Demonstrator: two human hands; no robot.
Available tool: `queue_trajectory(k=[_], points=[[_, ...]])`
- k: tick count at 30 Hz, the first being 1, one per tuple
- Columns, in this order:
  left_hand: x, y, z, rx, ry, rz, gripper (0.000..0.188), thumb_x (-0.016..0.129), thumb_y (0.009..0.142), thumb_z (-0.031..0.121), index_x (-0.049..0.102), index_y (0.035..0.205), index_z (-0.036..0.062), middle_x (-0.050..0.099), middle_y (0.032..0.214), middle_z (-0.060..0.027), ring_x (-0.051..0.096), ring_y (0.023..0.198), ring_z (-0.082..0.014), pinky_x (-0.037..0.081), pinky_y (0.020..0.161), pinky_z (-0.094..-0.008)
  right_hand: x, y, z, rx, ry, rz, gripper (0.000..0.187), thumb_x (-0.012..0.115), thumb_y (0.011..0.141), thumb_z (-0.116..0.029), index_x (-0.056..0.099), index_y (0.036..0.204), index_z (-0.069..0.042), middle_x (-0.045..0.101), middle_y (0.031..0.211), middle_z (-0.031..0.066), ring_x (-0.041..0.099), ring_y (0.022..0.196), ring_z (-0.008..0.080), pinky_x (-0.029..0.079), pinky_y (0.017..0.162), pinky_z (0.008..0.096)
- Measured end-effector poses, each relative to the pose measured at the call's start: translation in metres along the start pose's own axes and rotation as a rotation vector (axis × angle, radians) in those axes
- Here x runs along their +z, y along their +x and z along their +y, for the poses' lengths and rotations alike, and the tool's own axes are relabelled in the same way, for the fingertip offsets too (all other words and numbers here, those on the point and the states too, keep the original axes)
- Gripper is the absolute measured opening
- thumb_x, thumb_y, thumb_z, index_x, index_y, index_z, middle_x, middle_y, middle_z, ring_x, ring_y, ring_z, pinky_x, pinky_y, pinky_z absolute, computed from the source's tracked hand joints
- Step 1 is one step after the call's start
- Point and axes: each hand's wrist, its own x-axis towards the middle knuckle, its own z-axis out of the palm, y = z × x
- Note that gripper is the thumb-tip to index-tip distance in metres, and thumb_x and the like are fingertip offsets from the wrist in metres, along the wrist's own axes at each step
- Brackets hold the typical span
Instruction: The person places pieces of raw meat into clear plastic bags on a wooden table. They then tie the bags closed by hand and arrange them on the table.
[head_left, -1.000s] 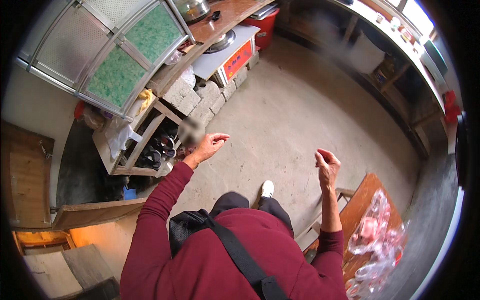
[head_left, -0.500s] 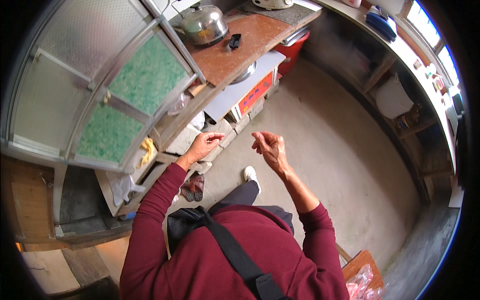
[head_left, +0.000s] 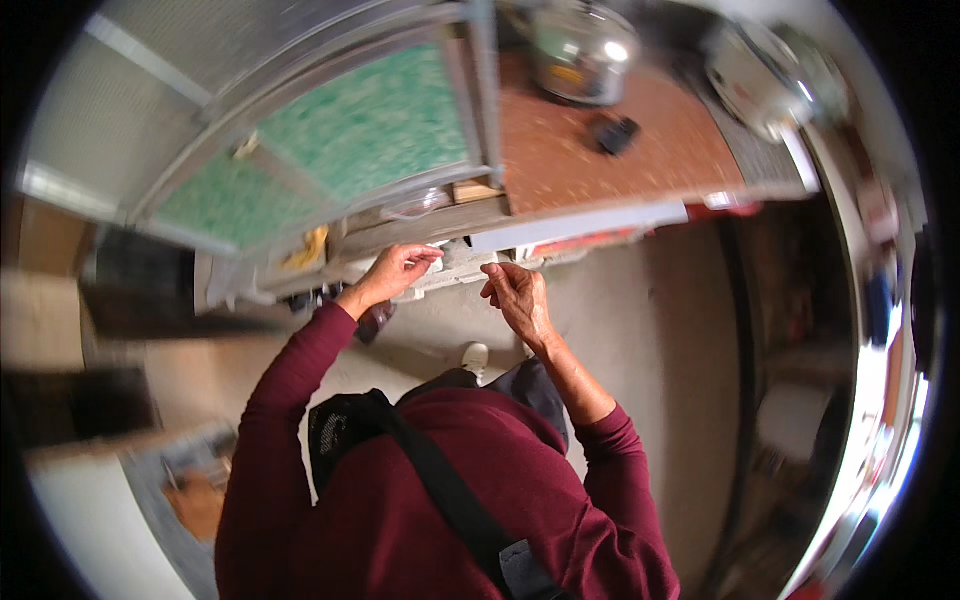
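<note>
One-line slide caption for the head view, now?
Both bare hands, left hand and right hand, reach to the front edge of a reddish countertop bearing a steel pot.

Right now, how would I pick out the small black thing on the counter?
Find the reddish-brown counter above both hands. At its back stands a shiny steel pot. The black thing lies just right of it: small, dark, flat, the only black item there.

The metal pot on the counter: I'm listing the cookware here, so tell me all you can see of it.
The metal pot is shiny, silvery and rounded, seemingly lidded, with bright glare on its top. It stands upright at the far end of the reddish-brown counter, beside the green-paned window frame. A small black object lies apart from it. Neither hand touches it.
</note>
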Motion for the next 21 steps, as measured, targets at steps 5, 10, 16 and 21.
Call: queue_trajectory(k=[5,10,16,21], points=[[-0.009,-0.072,-0.017,-0.164,-0.112,0.346,0.022,0.054,0.087,0.005,0.059,0.108,-0.0001,0.063,0.105,-0.0082,0.057,0.095,-0.0120,0.047,0.083,-0.0277,0.024,0.027,-0.029,-0.070,-0.143,-0.349,0.034,0.059,0.087,-0.030,0.064,0.075,0.001,0.059,0.057,0.0048,0.051,0.050,0.0091,0.042,0.048,0.0252],[0.008,-0.168,-0.017,-0.294,-0.114,0.601,0.025,0.054,0.086,0.006,0.060,0.109,0.0006,0.063,0.105,-0.0078,0.058,0.095,-0.0115,0.046,0.081,-0.0254,0.094,0.029,-0.020,-0.041,-0.101,-0.703,0.026,0.058,0.089,-0.021,0.064,0.075,0.000,0.057,0.056,0.0017,0.050,0.051,0.0059,0.041,0.048,0.0217],[0.039,-0.301,-0.050,-0.441,-0.240,0.944,0.025,0.053,0.087,0.006,0.059,0.111,0.0006,0.064,0.104,-0.0090,0.060,0.096,-0.0143,0.047,0.086,-0.0282,0.216,0.002,-0.017,-0.180,-0.076,-1.078,0.025,0.046,0.094,-0.014,0.060,0.103,0.004,0.061,0.074,0.0062,0.056,0.063,0.0100,0.048,0.059,0.0234],[0.047,-0.401,-0.082,-0.519,-0.276,1.139,0.024,0.052,0.088,0.006,0.060,0.111,0.0015,0.064,0.102,-0.0099,0.060,0.095,-0.0153,0.049,0.085,-0.0292,0.358,0.012,0.010,-0.554,-0.233,-0.938,0.017,0.059,0.086,-0.011,0.065,0.096,0.001,0.060,0.067,0.0027,0.053,0.054,0.0069,0.045,0.047,0.0217]])
